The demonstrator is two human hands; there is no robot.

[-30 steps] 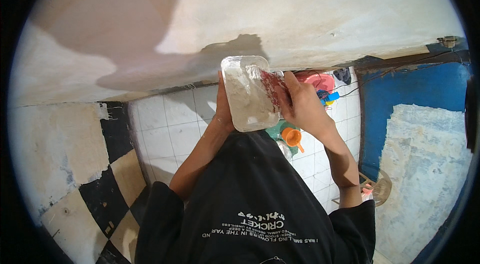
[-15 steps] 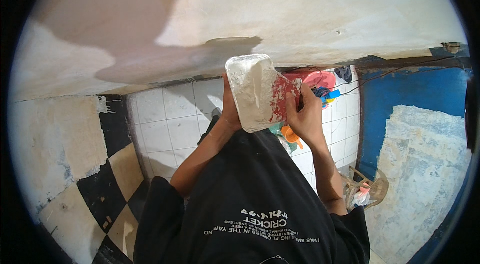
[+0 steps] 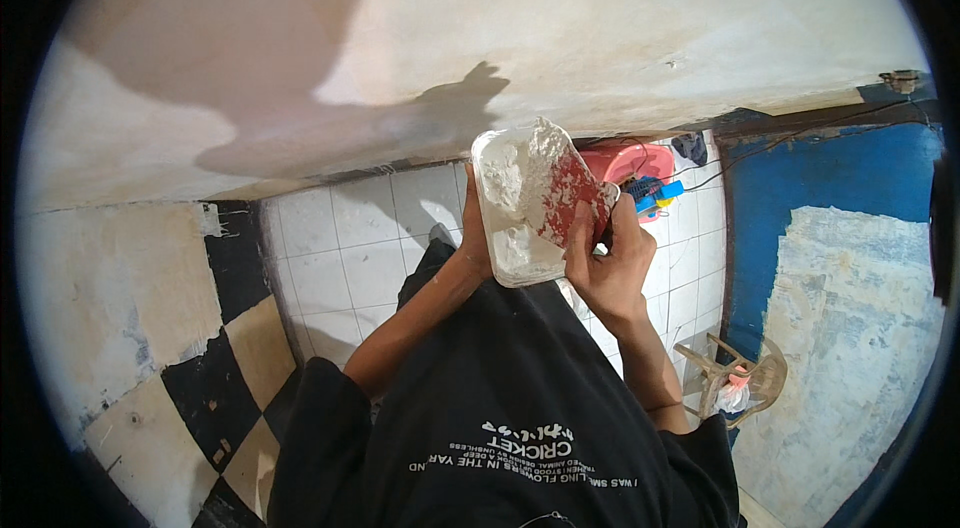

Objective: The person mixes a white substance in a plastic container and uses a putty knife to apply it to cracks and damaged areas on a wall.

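My left hand [image 3: 474,228] grips the left side of a white rectangular tub [image 3: 484,203], with its fingers mostly hidden beneath. White wall putty [image 3: 503,178] lies inside the tub. In my right hand [image 3: 612,253], a red plastic putty spreader [image 3: 573,193] is pinched at its right edge between thumb and fingers. Smears of white putty cover the spreader's face, and a thick lump clings to its far tip. The spreader sits tilted over the right half of the tub.
A pale plastered wall [image 3: 600,18] stands right in front. On the white tiled floor [image 3: 370,233] are a pink basin [image 3: 650,163] with a blue-handled item [image 3: 660,193], and a brown chair [image 3: 760,383] holding a plastic bag. A blue wall [image 3: 750,188] with patches is at right.
The tub has shifted slightly right and nearer. My right hand has turned the spreader, whose tip now points up over the tub with a lump of putty on it.
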